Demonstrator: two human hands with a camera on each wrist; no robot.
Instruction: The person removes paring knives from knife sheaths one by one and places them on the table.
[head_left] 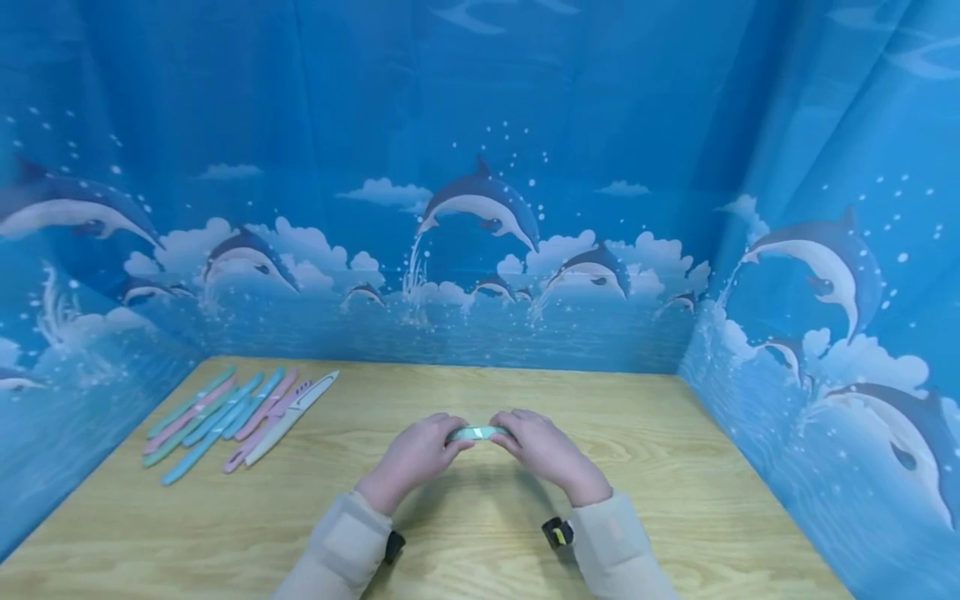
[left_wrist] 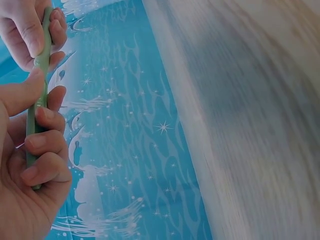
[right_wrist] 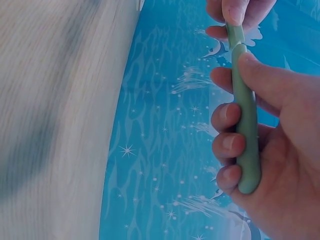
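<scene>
Both hands hold a light green sheathed knife (head_left: 478, 433) level between them, raised over the table. My left hand (head_left: 423, 450) grips its left end, the sheath part, with the fingers curled round it and the thumb along the top. The right hand (head_left: 543, 454) wraps the other end, a smooth rounded handle (right_wrist: 246, 120), its thumb pressing near the joint. In the right wrist view a seam shows between handle and sheath (right_wrist: 235, 34). No bare blade shows.
Several pastel knives (head_left: 202, 417) in green, pink and blue lie side by side at the table's left. A whitish knife (head_left: 292, 421) is at their right edge. The wooden table (head_left: 637, 467) meets blue dolphin-print curtains (head_left: 480, 333) at its back and sides.
</scene>
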